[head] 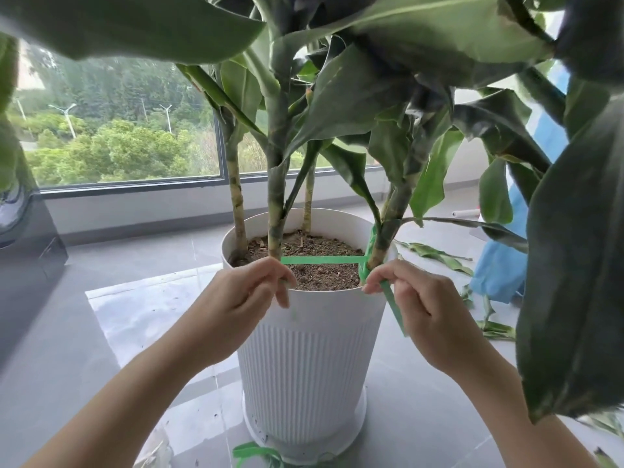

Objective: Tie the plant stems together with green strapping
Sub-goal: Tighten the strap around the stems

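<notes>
- Head view: the left hand (246,292) pinches one end of the green strapping (320,260) just in front of the near left stem (275,231), fingers curled.
- The right hand (415,298) pinches the strapping beside the right stem (388,238), where it bunches around the stem. A tail hangs past the palm.
- Between the two stems the strapping runs straight over the soil (324,248), above the white pot (304,349).
- Loose leaves (439,256) lie on the floor to the right.

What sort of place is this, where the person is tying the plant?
Probably a room indoors, in a home or an office. A large window looks out on trees, a white plant pot stands on a grey tiled floor, and cut leaves lie on that floor.
</notes>
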The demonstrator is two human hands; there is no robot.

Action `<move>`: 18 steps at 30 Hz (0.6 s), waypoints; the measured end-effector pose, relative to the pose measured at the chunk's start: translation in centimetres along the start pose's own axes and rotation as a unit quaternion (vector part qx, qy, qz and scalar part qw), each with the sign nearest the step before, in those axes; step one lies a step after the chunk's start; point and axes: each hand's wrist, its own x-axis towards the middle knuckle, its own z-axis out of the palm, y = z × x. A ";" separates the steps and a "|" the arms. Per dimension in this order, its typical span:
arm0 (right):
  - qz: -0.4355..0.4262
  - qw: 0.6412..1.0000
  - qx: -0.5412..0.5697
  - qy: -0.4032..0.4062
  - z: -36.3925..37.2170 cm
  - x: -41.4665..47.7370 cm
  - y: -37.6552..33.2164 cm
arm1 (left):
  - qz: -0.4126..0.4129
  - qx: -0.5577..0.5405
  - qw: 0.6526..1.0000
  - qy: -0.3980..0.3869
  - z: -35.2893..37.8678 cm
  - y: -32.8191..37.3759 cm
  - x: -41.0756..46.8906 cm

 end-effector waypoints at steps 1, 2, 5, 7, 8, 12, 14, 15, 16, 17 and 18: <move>0.005 1.000 0.011 -0.012 -0.2 0.1 -0.2 | -0.007 0.005 1.000 -0.010 0.0 0.3 0.1; 0.007 1.000 0.016 -0.023 -0.3 0.2 -0.2 | -0.011 0.020 1.000 -0.019 0.0 0.4 0.2; -0.008 1.000 -0.019 -0.024 0.0 0.6 0.2 | 0.008 0.106 0.994 0.000 0.2 0.5 0.5; -0.030 0.999 -0.039 -0.002 0.2 0.8 0.6 | 0.028 0.150 0.987 0.045 0.5 0.5 0.7; -0.041 0.998 -0.047 0.007 0.3 0.9 0.7 | 0.036 0.178 0.981 0.067 0.7 0.5 0.8; -0.074 0.994 -0.073 0.018 0.7 0.9 0.6 | 0.059 0.280 0.952 0.108 1.8 1.2 1.1; -0.079 0.992 -0.092 0.036 0.9 0.8 0.4 | 0.069 0.306 0.942 0.118 2.3 1.6 1.2; -0.078 0.992 -0.092 0.043 1.0 0.7 0.4 | 0.075 0.310 0.940 0.121 2.5 1.7 1.2; -0.076 0.993 -0.083 0.046 1.1 0.6 0.4 | 0.080 0.307 0.940 0.122 2.6 1.7 1.2; -0.073 0.994 -0.071 0.047 1.3 0.5 0.5 | 0.083 0.302 0.942 0.120 2.6 1.6 1.2; -0.072 0.994 -0.063 0.047 1.6 0.5 0.6 | 0.084 0.296 0.944 0.117 2.7 1.6 1.2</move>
